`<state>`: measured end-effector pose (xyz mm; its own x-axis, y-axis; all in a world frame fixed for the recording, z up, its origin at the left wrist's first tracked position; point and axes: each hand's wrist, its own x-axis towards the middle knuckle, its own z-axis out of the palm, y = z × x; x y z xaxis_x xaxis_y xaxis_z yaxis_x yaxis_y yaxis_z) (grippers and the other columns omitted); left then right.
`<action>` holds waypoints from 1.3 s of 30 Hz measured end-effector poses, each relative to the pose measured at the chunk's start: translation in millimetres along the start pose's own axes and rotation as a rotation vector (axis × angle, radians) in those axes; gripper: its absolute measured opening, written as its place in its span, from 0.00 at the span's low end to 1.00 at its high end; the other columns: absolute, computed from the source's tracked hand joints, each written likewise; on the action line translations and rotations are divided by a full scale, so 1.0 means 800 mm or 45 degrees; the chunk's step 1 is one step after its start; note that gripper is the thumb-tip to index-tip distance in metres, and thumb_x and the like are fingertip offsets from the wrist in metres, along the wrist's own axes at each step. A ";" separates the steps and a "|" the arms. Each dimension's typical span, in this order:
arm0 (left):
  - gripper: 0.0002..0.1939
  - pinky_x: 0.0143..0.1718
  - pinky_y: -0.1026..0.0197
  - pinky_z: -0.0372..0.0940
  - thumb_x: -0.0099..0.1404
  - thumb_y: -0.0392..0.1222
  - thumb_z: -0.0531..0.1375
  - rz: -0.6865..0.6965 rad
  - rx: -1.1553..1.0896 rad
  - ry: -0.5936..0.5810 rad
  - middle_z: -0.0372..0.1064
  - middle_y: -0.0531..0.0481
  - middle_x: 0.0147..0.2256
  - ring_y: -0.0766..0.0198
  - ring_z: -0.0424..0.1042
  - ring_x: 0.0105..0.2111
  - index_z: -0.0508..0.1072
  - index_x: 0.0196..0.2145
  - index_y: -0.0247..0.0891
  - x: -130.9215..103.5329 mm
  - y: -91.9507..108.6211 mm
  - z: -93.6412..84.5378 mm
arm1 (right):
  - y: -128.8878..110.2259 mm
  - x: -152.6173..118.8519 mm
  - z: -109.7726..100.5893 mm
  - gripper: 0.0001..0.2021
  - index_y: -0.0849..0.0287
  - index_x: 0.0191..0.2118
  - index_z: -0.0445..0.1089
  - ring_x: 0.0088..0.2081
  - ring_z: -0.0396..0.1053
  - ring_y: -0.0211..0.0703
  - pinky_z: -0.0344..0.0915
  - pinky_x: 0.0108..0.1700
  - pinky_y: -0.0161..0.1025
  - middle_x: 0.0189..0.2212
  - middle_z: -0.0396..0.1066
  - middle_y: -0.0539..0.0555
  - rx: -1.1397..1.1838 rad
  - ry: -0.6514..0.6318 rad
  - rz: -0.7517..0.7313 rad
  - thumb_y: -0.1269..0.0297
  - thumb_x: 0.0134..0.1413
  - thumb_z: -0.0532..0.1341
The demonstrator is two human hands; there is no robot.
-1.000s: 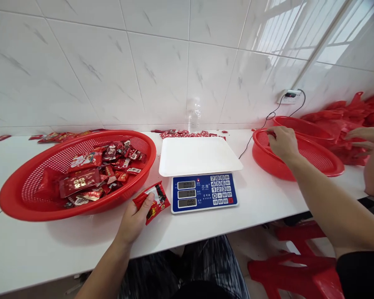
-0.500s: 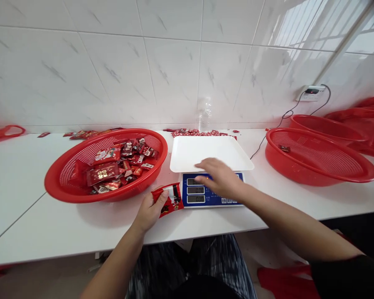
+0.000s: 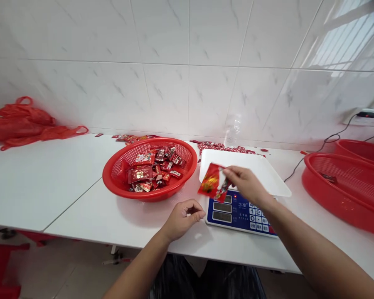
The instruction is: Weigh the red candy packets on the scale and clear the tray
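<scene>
My right hand pinches a red snack packet by its upper right edge. The packet hangs tilted over the front edge of the scale's white pan and partly covers the displays of the blue scale panel. Just left of the scale, my left hand is loosely curled above the table, thumb close to the forefinger, with nothing visible in it. Beyond it stands a red plastic basket holding several small red and brown wrapped packets.
Red basins stand at the right, one holding a small wrapped packet. Loose packets and a clear container lie along the wall. Red plastic bags lie far left. A black cable runs behind the scale.
The red packet has passed from my left hand to my right and is now raised in front of the pan. My view has turned left, bringing the red bags into sight.
</scene>
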<state>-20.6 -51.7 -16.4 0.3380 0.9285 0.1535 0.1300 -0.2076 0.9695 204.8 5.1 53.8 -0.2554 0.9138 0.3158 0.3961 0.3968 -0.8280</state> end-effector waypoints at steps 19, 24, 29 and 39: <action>0.15 0.41 0.59 0.66 0.63 0.48 0.55 -0.010 0.884 0.167 0.74 0.46 0.42 0.58 0.73 0.40 0.75 0.43 0.40 0.075 0.127 -0.117 | 0.027 -0.080 0.091 0.14 0.61 0.50 0.64 0.30 0.70 0.41 0.67 0.32 0.38 0.30 0.73 0.55 -0.274 -0.001 -1.145 0.76 0.58 0.55; 0.26 0.45 0.56 0.64 0.55 0.53 0.61 -0.616 1.594 -0.288 0.71 0.39 0.49 0.48 0.71 0.45 0.72 0.49 0.38 0.133 0.060 -0.161 | 0.034 -0.084 0.079 0.13 0.59 0.49 0.64 0.25 0.65 0.38 0.61 0.26 0.36 0.25 0.70 0.52 -0.209 0.079 -1.063 0.74 0.59 0.53; 0.36 0.49 0.48 0.61 0.58 0.62 0.56 -0.709 1.751 -0.163 0.64 0.27 0.54 0.38 0.65 0.52 0.67 0.54 0.30 0.158 0.025 -0.166 | 0.039 -0.087 0.072 0.12 0.58 0.47 0.65 0.25 0.66 0.39 0.62 0.27 0.36 0.25 0.70 0.52 -0.126 0.127 -0.958 0.74 0.60 0.54; 0.49 0.55 0.34 0.50 0.49 0.63 0.62 -0.783 1.697 -0.223 0.50 0.30 0.63 0.28 0.51 0.61 0.56 0.64 0.42 0.162 0.004 -0.164 | 0.030 -0.091 0.063 0.11 0.58 0.47 0.65 0.24 0.65 0.38 0.61 0.27 0.36 0.24 0.69 0.51 -0.108 0.125 -0.946 0.74 0.59 0.54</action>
<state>-99.0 108.2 31.6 0.0065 0.9454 -0.3258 0.9994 -0.0170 -0.0296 188.4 -56.4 -12.4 -0.4039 0.4050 0.8203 0.2180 0.9134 -0.3437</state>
